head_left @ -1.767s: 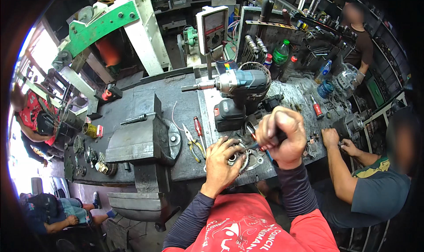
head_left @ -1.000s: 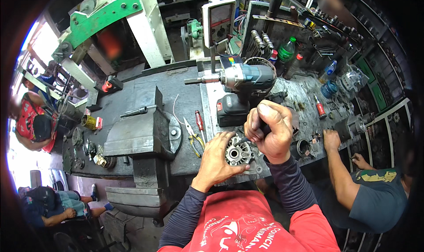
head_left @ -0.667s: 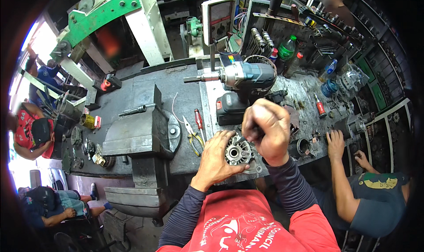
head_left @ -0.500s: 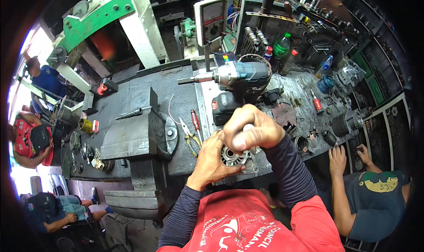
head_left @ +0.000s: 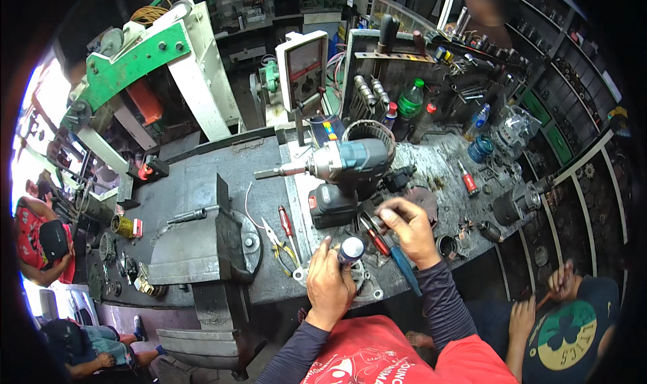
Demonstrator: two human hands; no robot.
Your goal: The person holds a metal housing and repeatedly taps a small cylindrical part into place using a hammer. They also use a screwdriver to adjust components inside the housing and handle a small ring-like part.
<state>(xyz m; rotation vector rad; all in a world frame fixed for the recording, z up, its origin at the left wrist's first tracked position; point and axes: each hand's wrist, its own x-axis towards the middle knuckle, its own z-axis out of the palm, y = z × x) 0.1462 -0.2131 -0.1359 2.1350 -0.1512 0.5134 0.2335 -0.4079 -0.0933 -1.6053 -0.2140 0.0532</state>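
Note:
My left hand (head_left: 330, 283) is wrapped round an upright cylindrical piece (head_left: 351, 250) with a pale, shiny round top. It stands over a round cast metal housing (head_left: 369, 283) with lugs on its rim, partly hidden by that hand. To the right, the curled thumb and fingers of my right hand (head_left: 410, 234) are at the dark head end of a tool with a long blue handle (head_left: 406, 271). A red part (head_left: 379, 241) lies along it. The tool's exact kind is hard to make out.
A cordless impact wrench (head_left: 357, 165) stands behind my hands. Pliers (head_left: 280, 242) and a red screwdriver (head_left: 287, 221) lie left, beside a large bench vise (head_left: 192, 249). Bottles (head_left: 411, 98) stand at the back. Another person's hands (head_left: 522, 323) are at the lower right.
My right hand has lifted off my left hand and moved right to the blue-handled tool. The cylindrical piece in my left hand now shows. The whole view has shifted slightly.

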